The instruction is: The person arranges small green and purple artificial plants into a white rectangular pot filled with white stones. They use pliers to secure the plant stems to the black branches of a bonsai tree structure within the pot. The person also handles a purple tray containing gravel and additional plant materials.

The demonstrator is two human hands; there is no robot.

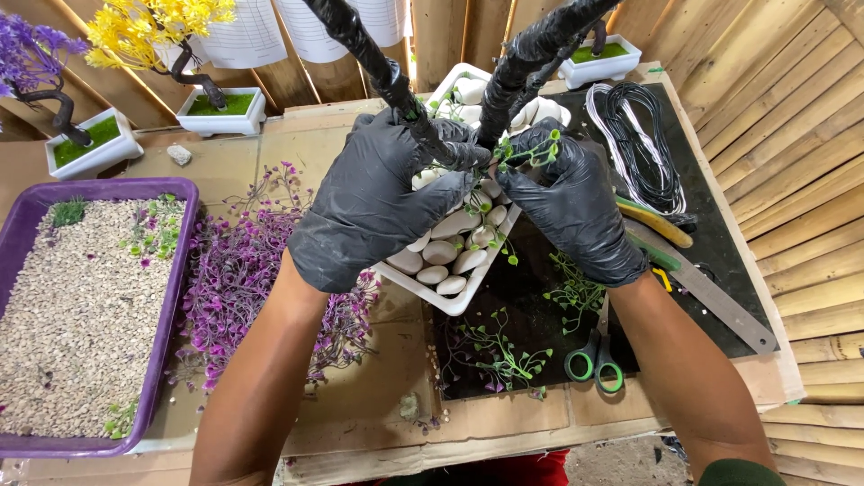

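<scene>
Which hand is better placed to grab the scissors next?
Right, probably. The right hand is on the scissors' side of the white pot, and they lie just below its wrist. The left hand grips the black trunk and would have to cross over the pot.

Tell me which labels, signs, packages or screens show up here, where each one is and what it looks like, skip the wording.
Left paper sheet: hangs on the wooden wall at top, behind the yellow tree; white with faint ruled lines.
Right paper sheet: hangs on the same wall, top centre, partly behind a black wrapped branch; white, curved lower edge.
No packages or screens in view.
</scene>
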